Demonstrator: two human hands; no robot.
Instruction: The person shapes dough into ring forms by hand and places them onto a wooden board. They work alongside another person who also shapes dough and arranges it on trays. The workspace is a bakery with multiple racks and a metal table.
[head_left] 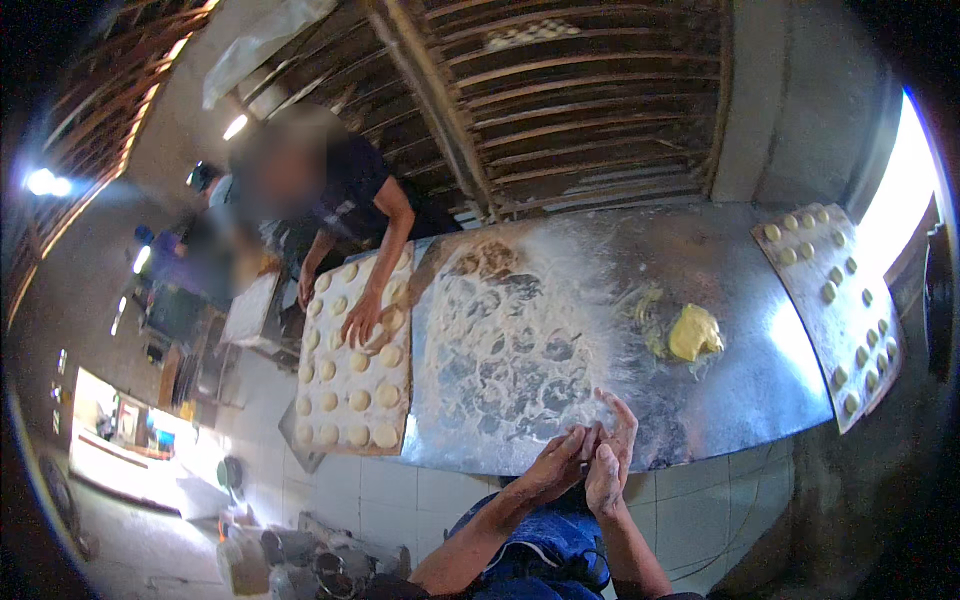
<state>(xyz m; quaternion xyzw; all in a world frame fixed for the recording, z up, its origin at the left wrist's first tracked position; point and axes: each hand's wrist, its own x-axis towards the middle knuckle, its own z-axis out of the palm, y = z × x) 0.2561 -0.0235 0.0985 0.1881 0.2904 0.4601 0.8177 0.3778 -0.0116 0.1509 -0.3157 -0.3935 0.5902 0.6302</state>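
Note:
My left hand (556, 465) and my right hand (612, 462) meet in front of me, over the near edge of the metal table (770, 385). The left fingers are bent and closed against the right palm; whatever they may hold is hidden. On my right hand the fingers stretch upward, with the thumb close to the left fingertips. Beyond them, white flour (510, 350) covers the middle of the tabletop, marked with many round prints. A yellow lump of dough (694, 333) rests on the table, farther off to the right, touched by neither hand.
At left, a board (405, 420) carries rows of pale dough rounds, where a co-worker's hand (362, 318) reaches in. Another board (815, 270) with small dough rounds lies at the table's right end. Containers (243, 562) stand on the floor at lower left.

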